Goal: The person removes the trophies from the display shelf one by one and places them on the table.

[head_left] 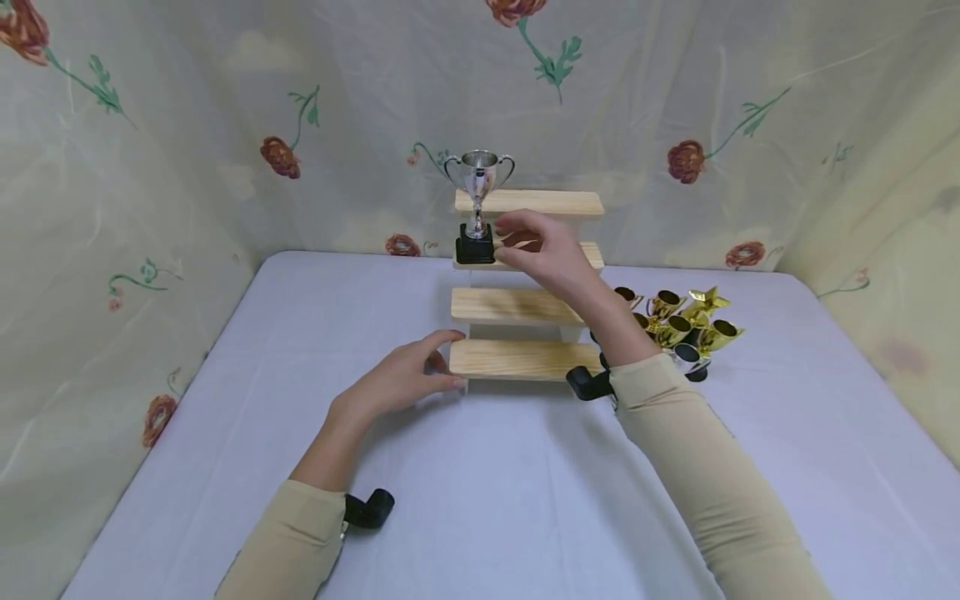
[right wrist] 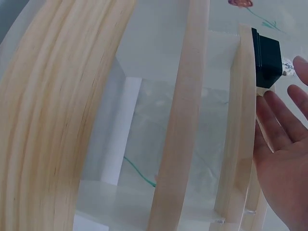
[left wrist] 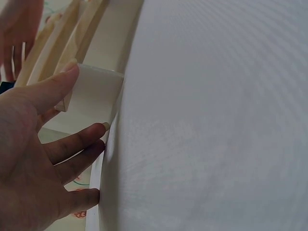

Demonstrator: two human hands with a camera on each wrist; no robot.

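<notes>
A wooden stepped display shelf (head_left: 517, 359) with several tiers and pale supports stands on the white table. A silver two-handled trophy cup (head_left: 478, 179) with a black base is upright at the left end of the tier below the top. My right hand (head_left: 551, 254) is just right of that base, fingers extended and thumb apart; its palm shows in the right wrist view, with fingertips beside the black base (right wrist: 268, 60). My left hand (head_left: 397, 375) holds the lowest tier's left end between thumb and index finger. In the left wrist view the other fingers (left wrist: 79, 144) spread near the tabletop.
To the right of the shelf, partly behind my right forearm, stands a cluster of gold trophies (head_left: 675, 331), some star-topped, with a silver cup (head_left: 686, 357) at its front. A flowered curtain (head_left: 337, 200) hangs behind and beside the table (head_left: 480, 500).
</notes>
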